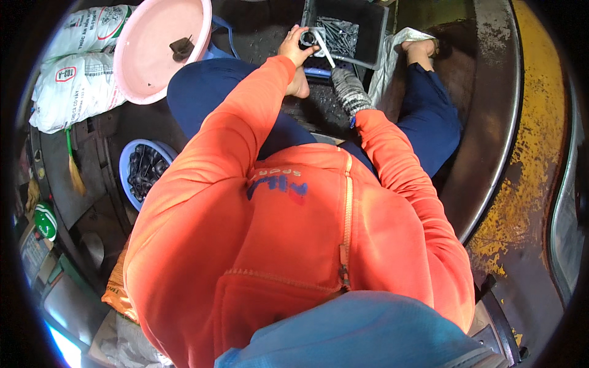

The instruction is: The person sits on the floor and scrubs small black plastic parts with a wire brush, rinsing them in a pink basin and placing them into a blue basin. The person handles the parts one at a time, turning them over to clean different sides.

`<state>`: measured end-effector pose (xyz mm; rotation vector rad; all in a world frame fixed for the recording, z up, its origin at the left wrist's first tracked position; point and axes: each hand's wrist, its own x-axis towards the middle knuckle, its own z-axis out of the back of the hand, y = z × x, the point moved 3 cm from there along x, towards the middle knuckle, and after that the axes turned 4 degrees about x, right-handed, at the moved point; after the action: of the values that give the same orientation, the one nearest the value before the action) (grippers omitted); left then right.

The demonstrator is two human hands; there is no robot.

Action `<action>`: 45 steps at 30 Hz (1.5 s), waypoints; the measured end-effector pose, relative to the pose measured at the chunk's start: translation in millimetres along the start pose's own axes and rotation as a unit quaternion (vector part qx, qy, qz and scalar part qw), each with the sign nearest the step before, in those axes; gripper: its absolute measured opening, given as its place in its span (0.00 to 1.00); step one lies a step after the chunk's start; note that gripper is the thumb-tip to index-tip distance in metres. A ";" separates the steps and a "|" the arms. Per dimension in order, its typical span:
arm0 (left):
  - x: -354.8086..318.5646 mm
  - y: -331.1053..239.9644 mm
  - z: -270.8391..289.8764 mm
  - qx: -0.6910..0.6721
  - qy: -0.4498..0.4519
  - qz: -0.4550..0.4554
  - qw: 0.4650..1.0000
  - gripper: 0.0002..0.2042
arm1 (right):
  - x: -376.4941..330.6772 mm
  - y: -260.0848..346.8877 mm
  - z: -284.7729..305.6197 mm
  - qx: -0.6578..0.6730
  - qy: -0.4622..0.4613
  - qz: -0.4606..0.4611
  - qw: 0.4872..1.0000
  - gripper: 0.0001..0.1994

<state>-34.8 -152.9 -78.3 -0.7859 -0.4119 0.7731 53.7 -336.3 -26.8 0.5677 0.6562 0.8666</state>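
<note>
Two white sacks (76, 92) at left, stacked, each with printed lettering; the nearer bears a red-outlined emblem. Blue-and-red lettering on the chest of the orange sweater (392, 245) – partly lost in folds.

Containers: black crate (372, 52) ahead, holding a heap of slim metal pieces (337, 37). Pink basin (147, 52) left of it, one small dark item (181, 49) inside. Lavender tub (124, 172) nearer the body, filled with dark glossy parts (146, 172).

Hands: left hand (294, 47), bare, thumb and fingers around a ring-shaped metal part (308, 39) at the crate's near left corner. Right hand (348, 89), in a grey knit glove, meets the lower end of a slim pale bar (324, 48) beside the ring; whether the fingers close on it – cannot tell.

Edges: dark floor (248, 37) shows between basin and crate. Crate's right wall lies near a white plastic sheet (383, 67) by the right foot; farther right, a worn yellow metal edge (521, 184) curves along the workspace.
</note>
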 end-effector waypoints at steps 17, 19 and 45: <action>-5.0 -4.8 1.3 -0.006 -0.018 -0.020 1.000 0.33 | -11.1 2.9 8.2 0.012 0.099 -0.099 0.990 0.27; -4.3 -3.4 0.3 0.000 -0.002 -0.009 1.000 0.34 | -11.6 4.1 6.7 -0.028 0.065 0.006 0.997 0.26; 169.5 -4.8 120.0 0.269 -0.419 -0.014 0.867 0.27 | -58.7 16.1 67.8 0.037 -0.095 0.137 0.985 0.15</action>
<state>7.8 29.2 12.3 0.1278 -0.9283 1.1207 66.4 -389.1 46.5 0.8115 0.4430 1.0328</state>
